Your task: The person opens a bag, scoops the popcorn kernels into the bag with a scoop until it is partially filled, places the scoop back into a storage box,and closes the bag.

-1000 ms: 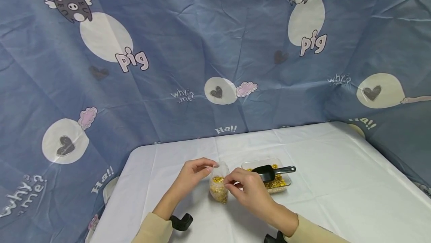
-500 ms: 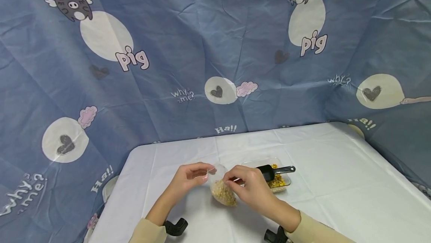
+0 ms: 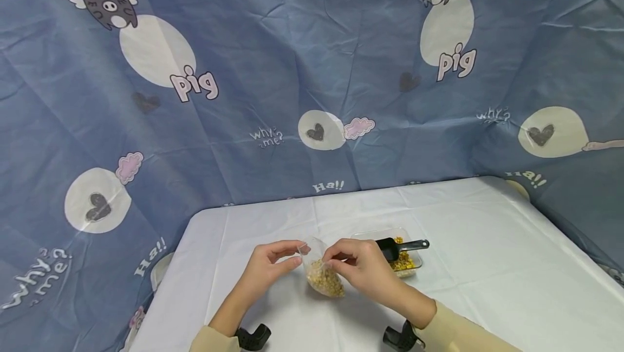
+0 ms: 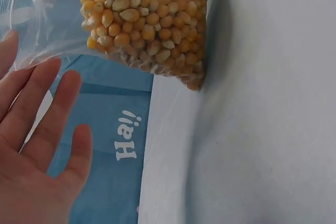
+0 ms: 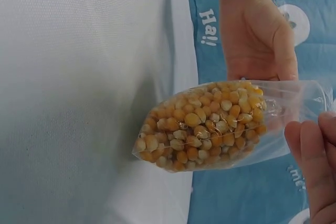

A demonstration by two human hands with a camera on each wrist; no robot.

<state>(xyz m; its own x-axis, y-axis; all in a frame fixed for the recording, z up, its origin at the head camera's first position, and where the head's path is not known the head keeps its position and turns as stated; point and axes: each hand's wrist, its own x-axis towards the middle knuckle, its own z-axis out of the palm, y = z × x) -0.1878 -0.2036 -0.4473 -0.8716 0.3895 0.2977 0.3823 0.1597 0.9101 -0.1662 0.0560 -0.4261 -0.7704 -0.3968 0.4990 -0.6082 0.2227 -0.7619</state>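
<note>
A clear plastic zip bag [image 3: 325, 279] partly filled with yellow corn kernels [image 4: 147, 24] is held up between the two hands, its lower end tilted right in the head view. The right hand [image 3: 363, 268] pinches the bag's top edge between thumb and fingers, as the right wrist view also shows at the fingertips [image 5: 310, 140]. At the opposite side of the mouth is the left hand [image 3: 268, 265], thumb and fingers apart around the bag's edge. Its fingers [image 4: 47, 108] look straight and spread in the left wrist view, the tips at the clear plastic.
Behind the right hand stands a clear rectangular container [image 3: 416, 262] holding more corn, with a black scoop [image 3: 392, 249] laid across it. A white cloth [image 3: 487, 265] covers the table. Blue printed fabric [image 3: 273, 70] hangs behind it. Black wrist mounts [image 3: 254, 337] sit at both wrists.
The bag has tipped from nearly upright, its lower end swinging right. The left hand has moved slightly left and down, its thumb and fingers more apart. The right hand keeps its pinch.
</note>
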